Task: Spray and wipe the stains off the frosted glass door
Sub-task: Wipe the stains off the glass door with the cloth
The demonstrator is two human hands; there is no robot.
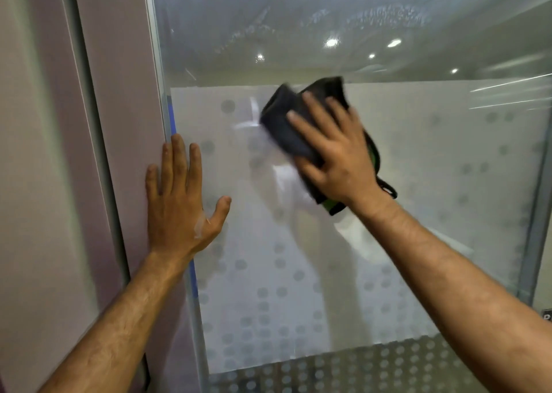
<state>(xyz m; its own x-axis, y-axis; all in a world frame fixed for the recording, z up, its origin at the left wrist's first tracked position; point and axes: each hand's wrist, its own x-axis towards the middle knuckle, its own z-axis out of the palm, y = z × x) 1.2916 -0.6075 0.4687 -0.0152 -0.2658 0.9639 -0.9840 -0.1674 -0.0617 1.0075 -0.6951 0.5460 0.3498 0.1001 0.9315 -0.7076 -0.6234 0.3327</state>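
The frosted glass door point(418, 183) fills the view, with a white frosted band dotted with grey circles. My right hand point(334, 156) presses a dark cloth with green trim point(286, 120) flat against the glass near the top of the frosted band. My left hand point(179, 201) lies flat with fingers spread on the door's left edge, partly on the frame, holding nothing. Wet smears point(298, 28) streak the clear glass above the band. No spray bottle is in view.
A pale mauve wall and door frame point(98, 153) stand at the left. A blue strip point(172, 120) runs along the glass edge. Ceiling lights reflect in the upper glass. The door's right edge point(534, 213) is a metal strip.
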